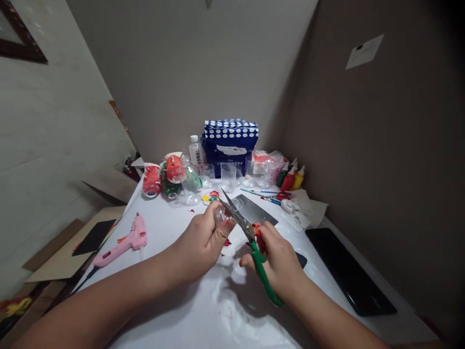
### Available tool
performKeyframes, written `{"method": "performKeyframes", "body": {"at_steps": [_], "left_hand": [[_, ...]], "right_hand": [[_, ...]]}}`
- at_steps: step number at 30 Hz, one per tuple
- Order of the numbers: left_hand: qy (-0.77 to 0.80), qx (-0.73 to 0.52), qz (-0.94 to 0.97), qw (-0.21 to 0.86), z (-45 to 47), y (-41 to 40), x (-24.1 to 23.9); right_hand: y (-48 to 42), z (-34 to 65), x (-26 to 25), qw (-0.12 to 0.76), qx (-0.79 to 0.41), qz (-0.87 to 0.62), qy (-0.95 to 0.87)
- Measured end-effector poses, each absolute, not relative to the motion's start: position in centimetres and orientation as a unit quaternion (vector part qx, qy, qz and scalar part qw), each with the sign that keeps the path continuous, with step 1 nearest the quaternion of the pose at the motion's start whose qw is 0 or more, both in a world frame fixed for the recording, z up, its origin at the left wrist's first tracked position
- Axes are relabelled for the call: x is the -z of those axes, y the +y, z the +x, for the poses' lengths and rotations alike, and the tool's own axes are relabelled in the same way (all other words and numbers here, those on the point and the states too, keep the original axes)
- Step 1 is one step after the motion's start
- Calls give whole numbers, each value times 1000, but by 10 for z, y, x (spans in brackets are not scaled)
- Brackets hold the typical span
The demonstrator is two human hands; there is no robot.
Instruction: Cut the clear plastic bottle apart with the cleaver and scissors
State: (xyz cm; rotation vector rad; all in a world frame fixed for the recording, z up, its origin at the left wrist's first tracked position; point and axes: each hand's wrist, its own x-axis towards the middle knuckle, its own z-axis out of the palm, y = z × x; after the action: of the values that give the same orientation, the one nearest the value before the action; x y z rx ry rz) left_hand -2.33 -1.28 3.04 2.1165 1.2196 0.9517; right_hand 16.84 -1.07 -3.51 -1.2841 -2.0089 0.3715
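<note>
Faced a grey wall (pixel 189 63) across a white-covered table (pixel 210 320). Pinched a clear plastic piece (pixel 220 214) between thumb and fingers of the left hand (pixel 201 237), above the table's middle. Held scissors (pixel 250 231) by the handles in the curled right hand (pixel 283 259), with blades slightly parted at the plastic; could not tell touching from just apart. Had white cloth (pixel 174 322) for moving between the forearms (pixel 148 274) and toward a pink glue gun (pixel 125 244) near the left edge. Met tighter room at right, beside a long black slab (pixel 350 271). Saw a grey sheet (pixel 257 208) beyond the hands, then a blue bag (pixel 228 145) and paint bottles (pixel 288 180) at the far side.
</note>
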Motion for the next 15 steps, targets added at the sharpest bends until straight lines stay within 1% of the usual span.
{"method": "performKeyframes", "body": {"at_steps": [3, 6, 10, 15], "left_hand": [[445, -332, 789, 264, -26, -10, -29], [444, -302, 802, 260, -25, -9, -31], [416, -279, 835, 226, -21, -10, -33], [412, -279, 835, 233, -19, -9, -29]], "right_hand": [[-14, 170, 29, 309, -138, -520, -784], [-15, 171, 25, 285, -132, -534, -785], [-13, 172, 23, 295, -116, -519, -794], [-10, 176, 26, 303, -92, -521, -793]]}}
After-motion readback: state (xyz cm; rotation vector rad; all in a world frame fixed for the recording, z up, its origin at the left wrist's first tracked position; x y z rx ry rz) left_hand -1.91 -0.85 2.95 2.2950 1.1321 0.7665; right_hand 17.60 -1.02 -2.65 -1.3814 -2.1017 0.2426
